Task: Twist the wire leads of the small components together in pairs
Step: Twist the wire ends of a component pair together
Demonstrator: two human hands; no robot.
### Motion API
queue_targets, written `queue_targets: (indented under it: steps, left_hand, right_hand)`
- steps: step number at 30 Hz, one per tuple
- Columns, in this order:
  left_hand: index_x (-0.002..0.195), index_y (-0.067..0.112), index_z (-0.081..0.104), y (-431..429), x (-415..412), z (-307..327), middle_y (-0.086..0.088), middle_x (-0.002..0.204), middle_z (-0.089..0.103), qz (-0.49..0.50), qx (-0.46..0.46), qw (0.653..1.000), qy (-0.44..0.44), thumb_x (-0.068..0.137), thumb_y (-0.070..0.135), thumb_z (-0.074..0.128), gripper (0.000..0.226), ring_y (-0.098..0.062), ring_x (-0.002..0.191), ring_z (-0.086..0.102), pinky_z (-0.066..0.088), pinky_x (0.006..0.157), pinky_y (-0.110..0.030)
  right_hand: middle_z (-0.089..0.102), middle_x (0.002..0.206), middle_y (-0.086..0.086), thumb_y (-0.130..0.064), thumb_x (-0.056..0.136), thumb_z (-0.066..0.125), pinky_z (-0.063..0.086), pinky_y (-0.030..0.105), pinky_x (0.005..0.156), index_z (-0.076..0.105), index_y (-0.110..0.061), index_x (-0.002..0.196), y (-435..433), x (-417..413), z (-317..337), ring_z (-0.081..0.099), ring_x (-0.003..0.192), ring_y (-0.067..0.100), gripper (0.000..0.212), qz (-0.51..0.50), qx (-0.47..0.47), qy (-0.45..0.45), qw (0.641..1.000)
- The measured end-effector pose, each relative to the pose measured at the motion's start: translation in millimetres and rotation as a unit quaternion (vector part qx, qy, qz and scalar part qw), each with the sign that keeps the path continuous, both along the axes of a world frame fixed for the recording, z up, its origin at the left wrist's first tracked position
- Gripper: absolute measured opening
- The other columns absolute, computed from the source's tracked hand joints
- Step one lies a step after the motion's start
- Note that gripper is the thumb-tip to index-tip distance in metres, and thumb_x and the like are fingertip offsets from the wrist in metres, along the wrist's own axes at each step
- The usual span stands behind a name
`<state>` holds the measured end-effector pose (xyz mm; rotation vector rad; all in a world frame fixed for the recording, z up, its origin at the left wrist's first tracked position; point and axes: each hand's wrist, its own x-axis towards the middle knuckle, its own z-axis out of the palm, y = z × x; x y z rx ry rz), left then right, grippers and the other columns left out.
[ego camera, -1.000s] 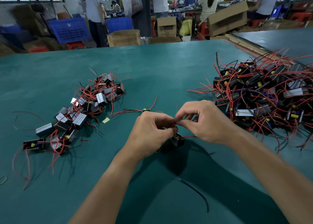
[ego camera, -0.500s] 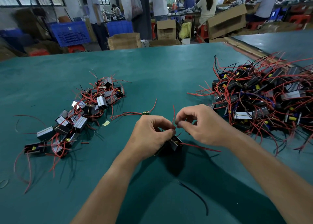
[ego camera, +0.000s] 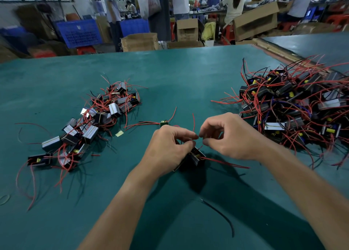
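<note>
No text, label or number is legible anywhere.

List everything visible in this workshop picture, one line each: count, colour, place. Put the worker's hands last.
table: one, teal, fills the foreground
left pile of components: many, black and silver with red leads, table's left
right pile of components: many, black with red leads, table's right
held component: one, black, under the left hand
green board: one, small, beyond the left hand
black wire: one, loose, between the forearms
blue crates: two, beyond the table, left
cardboard boxes: several, brown, floor beyond table
left hand: one, grips held component
right hand: one, pinches red lead beside left fingertips
</note>
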<state>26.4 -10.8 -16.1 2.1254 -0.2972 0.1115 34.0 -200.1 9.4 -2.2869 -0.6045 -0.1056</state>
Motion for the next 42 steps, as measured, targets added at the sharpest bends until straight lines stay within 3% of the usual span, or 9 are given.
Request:
queue_targets:
  steps: [4, 8, 11, 15, 23, 30, 37, 42]
  left_hand:
    - [0.087, 0.022, 0.079, -1.0, -0.3, 0.0, 0.023, 0.053, 0.061, -0.010, -0.007, 1.000, 0.009, 0.082, 0.013, 0.073, 0.012, 0.010, 0.043, 0.047, 0.034, 0.049, -0.007]
    - [0.086, 0.018, 0.078, -1.6, -1.0, 2.0, 0.020, 0.054, 0.062, -0.035, -0.032, 0.999, 0.025, 0.084, 0.011, 0.073, 0.008, 0.007, 0.044, 0.047, 0.035, 0.049, -0.010]
    - [0.083, 0.016, 0.077, -1.9, -1.9, 5.3, 0.018, 0.055, 0.062, -0.057, -0.057, 0.996, 0.034, 0.083, 0.003, 0.072, 0.014, 0.006, 0.044, 0.043, 0.034, 0.047, -0.010]
    - [0.081, 0.013, 0.074, -3.7, -2.3, 5.8, 0.017, 0.051, 0.059, -0.054, -0.082, 0.994, 0.046, 0.083, 0.001, 0.072, 0.013, 0.005, 0.042, 0.038, 0.031, 0.046, -0.010]
    - [0.080, 0.013, 0.077, -3.6, -3.4, 4.8, 0.016, 0.056, 0.058, -0.042, -0.065, 0.996, 0.043, 0.083, 0.004, 0.073, 0.010, 0.004, 0.048, 0.044, 0.034, 0.052, -0.012]
    - [0.082, 0.002, 0.075, -5.9, -4.3, 5.8, -0.017, 0.080, 0.073, -0.036, -0.098, 0.992, 0.072, 0.081, -0.002, 0.072, 0.005, -0.012, 0.065, 0.057, 0.046, 0.068, -0.029]
    - [0.081, 0.004, 0.075, -4.8, -2.1, 3.3, -0.010, 0.073, 0.072, -0.038, -0.106, 0.990, 0.085, 0.081, -0.003, 0.072, 0.008, -0.011, 0.060, 0.058, 0.046, 0.061, -0.023]
    - [0.079, 0.009, 0.076, -3.8, -4.1, 5.6, -0.007, 0.073, 0.074, -0.040, -0.092, 0.992, 0.077, 0.081, -0.002, 0.072, 0.012, -0.008, 0.060, 0.060, 0.048, 0.063, -0.023]
  right_hand:
    - [0.066, 0.064, -0.016, -0.008, 0.077, 0.077, 0.046, 0.019, 0.057, 0.066, -0.029, 0.071, 1.7, -0.8, 0.8, 0.056, 0.056, 0.003, 0.024, 0.006, 0.041, -0.017, 0.999]
    - [0.064, 0.059, -0.006, -0.012, 0.076, 0.080, 0.045, 0.031, 0.051, 0.066, -0.030, 0.069, 5.7, -3.7, -1.4, 0.053, 0.052, 0.015, 0.024, 0.003, 0.055, -0.047, 0.997]
    - [0.058, 0.054, -0.006, -0.013, 0.074, 0.081, 0.036, 0.020, 0.048, 0.069, -0.027, 0.070, 7.6, -3.5, -3.4, 0.044, 0.047, 0.005, 0.019, -0.001, 0.066, -0.067, 0.996]
    - [0.055, 0.053, -0.015, -0.012, 0.073, 0.081, 0.033, 0.013, 0.050, 0.070, -0.024, 0.070, 6.9, -2.3, -4.4, 0.046, 0.048, 0.005, 0.016, -0.001, 0.075, -0.073, 0.995]
    - [0.066, 0.063, -0.011, -0.020, 0.076, 0.080, 0.052, 0.036, 0.058, 0.066, -0.033, 0.068, 6.1, 1.2, -3.5, 0.060, 0.058, 0.014, 0.021, 0.005, 0.034, -0.052, 0.998]
    - [0.069, 0.065, 0.002, -0.023, 0.078, 0.080, 0.051, 0.042, 0.059, 0.076, -0.034, 0.075, 3.6, 3.5, -7.8, 0.059, 0.059, 0.026, 0.012, -0.003, 0.019, -0.051, 0.999]
    - [0.068, 0.067, -0.008, -0.018, 0.075, 0.080, 0.049, 0.032, 0.059, 0.079, -0.031, 0.079, 3.7, 2.1, -7.4, 0.057, 0.059, 0.012, 0.014, -0.003, 0.004, -0.067, 0.998]
    - [0.061, 0.062, -0.017, -0.013, 0.073, 0.079, 0.040, 0.018, 0.058, 0.079, -0.030, 0.079, 5.5, -1.0, -6.2, 0.053, 0.056, 0.005, 0.017, -0.006, -0.010, -0.086, 0.996]
